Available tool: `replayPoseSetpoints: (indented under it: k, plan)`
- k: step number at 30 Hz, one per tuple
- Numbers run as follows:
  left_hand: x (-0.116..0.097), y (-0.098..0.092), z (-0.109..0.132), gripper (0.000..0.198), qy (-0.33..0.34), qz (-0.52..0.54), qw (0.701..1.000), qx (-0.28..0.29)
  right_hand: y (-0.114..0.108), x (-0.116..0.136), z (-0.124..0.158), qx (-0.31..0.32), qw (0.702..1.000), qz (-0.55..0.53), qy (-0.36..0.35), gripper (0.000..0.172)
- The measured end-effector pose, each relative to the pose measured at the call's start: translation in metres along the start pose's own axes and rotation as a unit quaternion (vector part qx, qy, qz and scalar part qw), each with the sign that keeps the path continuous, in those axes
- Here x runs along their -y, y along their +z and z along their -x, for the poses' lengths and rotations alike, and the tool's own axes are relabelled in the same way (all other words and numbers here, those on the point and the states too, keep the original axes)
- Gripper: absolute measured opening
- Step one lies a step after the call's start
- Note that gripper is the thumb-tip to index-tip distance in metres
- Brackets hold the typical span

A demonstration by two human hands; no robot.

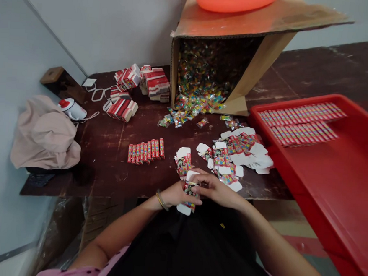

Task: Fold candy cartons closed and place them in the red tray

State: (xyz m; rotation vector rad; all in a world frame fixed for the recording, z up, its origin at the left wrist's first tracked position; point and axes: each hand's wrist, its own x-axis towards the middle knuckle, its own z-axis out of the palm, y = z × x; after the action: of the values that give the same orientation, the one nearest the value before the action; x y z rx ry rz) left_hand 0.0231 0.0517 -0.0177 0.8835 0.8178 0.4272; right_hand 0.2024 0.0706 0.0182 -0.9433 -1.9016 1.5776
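A small printed candy box (190, 192) with white end flaps sticking out is held at the table's front edge. My left hand (177, 193) is wrapped round its lower part, a bangle on the wrist. My right hand (211, 186) has its fingers closed on the upper part near a white flap. Just beyond lies a short stack of flat box blanks (183, 161). To the right more unfolded box blanks (223, 159) spread in a heap. A row of several closed candy boxes (145, 151) stands to the left.
An open carton (242, 26) on its side spills wrapped candies (195, 103) onto the table. A red tray (335, 182) at right holds rows of boxes. Bundled blanks (156, 83), a mug (74, 109), a cloth (47, 134) and a dark wooden block (63, 83) stand at left.
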Motion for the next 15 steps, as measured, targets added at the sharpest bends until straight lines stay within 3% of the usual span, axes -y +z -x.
replayPoseSetpoints:
  k: [3,6,9,12,15]
  plan:
    - [0.002,0.003,-0.002,0.047,0.058,-0.001,0.994,-0.097,-0.003,0.0,-0.002,-0.016,1.0,-0.018,0.018,0.025]
    - [0.006,0.009,0.003,0.043,0.071,-0.02,0.986,-0.147,-0.001,-0.001,0.0,-0.028,0.998,-0.025,0.046,0.023]
    - [0.008,0.01,0.017,0.047,0.139,-0.05,0.968,-0.204,0.008,-0.006,0.007,-0.079,0.993,-0.054,0.063,0.028]
    - [0.01,0.008,0.029,0.053,0.174,-0.083,0.956,-0.22,0.027,-0.015,0.016,-0.177,0.976,-0.102,0.08,0.043]
    - [0.015,0.004,0.037,0.041,0.158,-0.114,0.959,-0.205,0.051,-0.024,0.025,-0.274,0.951,-0.115,0.082,0.035]
